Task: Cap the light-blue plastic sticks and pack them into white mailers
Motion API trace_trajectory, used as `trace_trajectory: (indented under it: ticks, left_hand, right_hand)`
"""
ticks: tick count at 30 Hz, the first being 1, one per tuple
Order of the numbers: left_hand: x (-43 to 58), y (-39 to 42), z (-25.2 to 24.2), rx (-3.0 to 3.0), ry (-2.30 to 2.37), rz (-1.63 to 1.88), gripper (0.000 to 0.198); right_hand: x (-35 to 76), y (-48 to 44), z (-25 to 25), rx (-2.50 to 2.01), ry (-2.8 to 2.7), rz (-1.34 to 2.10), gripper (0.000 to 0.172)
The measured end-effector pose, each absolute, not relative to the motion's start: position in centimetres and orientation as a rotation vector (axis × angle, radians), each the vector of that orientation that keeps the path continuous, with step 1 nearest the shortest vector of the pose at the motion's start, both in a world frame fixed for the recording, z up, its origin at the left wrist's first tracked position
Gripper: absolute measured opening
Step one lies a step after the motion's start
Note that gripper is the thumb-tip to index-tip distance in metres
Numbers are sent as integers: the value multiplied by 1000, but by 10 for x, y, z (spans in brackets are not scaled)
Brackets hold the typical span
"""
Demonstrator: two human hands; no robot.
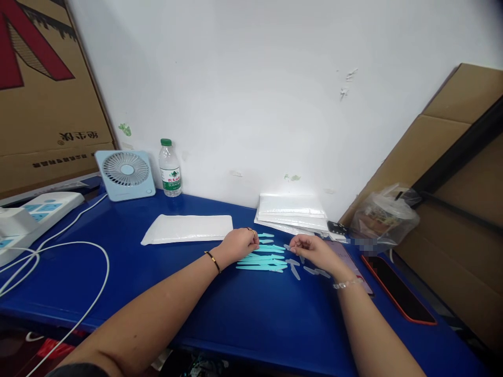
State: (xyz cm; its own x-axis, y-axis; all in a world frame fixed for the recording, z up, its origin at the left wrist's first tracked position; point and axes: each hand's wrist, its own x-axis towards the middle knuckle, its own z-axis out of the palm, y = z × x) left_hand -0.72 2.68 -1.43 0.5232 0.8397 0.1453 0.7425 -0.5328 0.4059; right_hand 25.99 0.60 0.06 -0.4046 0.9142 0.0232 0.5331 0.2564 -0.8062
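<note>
Teal sticks [262, 260] lie side by side on the blue table [243, 314], just between the two hands, probably so that each one is easy to take. The left hand [239, 243] rests curled at their far end. The right hand [314, 250] brings its fingertips together just above small clear pieces [310, 270] (whether either hand really holds something, I cannot tell).

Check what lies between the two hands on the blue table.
Head view: thin turquoise plastic sticks and small clear plastic pieces lie between left hand and right hand.
</note>
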Motion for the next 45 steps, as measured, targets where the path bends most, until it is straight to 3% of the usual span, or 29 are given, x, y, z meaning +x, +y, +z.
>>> trace_trajectory:
  ticks: [18,25,32,35,40,45]
  left_hand:
    - [-6,25,-12,2468,1263,524,10]
    - [-17,33,-12,2611,1484,507,8]
    - [-9,26,-11,2695,1380,467,21]
    - [-3,24,-12,2623,1358,383,18]
    - [-1,24,-14,2500,1419,354,10]
    - [-3,26,-16,2484,1403,379,12]
  right_hand:
    - [240,6,-4,-1296,-2101,839,24]
    - [274,6,8,-1585,-2090,534,20]
    - [278,6,-3,-1802,-2082,676,17]
    - [273,7,-7,-1767,-2057,751,18]
    - [268,6,-4,-1616,-1944,914,6]
    - [263,3,3,-1325,-1544,1284,20]
